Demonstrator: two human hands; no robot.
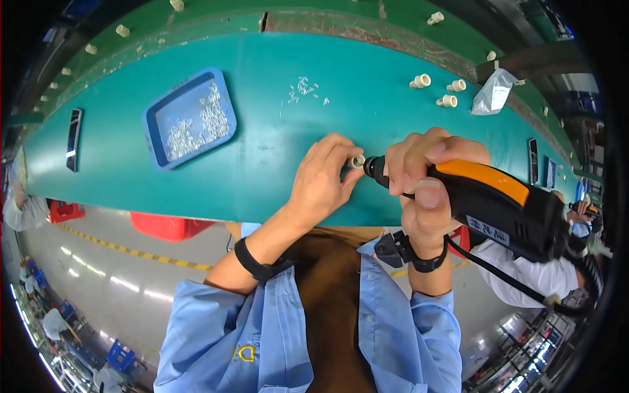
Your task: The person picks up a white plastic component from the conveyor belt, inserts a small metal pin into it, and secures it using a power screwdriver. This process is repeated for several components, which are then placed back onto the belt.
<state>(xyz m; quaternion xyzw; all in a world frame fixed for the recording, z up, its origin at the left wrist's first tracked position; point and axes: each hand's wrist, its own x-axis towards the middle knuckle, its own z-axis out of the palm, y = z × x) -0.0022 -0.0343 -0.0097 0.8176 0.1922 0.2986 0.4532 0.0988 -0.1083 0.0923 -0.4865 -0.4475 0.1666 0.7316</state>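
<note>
Power driver (501, 208) at centre-right sits clamped in our right fingers (401, 164) while our left fingers (339, 154) pinch a cream fitting (356, 161), seemingly steadying it at the driver's nose (373, 167).

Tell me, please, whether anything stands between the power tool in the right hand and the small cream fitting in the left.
Nothing visible does: the black nose of the power tool, held in the right hand, points at the cream fitting, which the left hand pinches just ahead of it. Whether the two touch is unclear.
</note>
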